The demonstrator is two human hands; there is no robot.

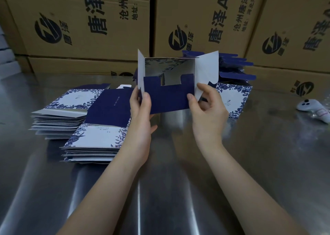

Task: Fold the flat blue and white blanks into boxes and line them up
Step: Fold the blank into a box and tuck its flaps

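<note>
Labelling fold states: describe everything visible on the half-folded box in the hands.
The box is thin card, navy and white, half formed and held up above the table, open end toward the camera. A navy flap with a notched top edge covers the lower opening; white flaps stand out on both sides. The left hand pinches its left edge, the right hand its right flap; both thumbs lie on the navy flap.

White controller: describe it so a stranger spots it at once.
On the shiny steel table, look far right, past the folded blue-and-white floral box. The white plastic handheld controller lies there, the only rounded thing, with dark buttons.
</note>
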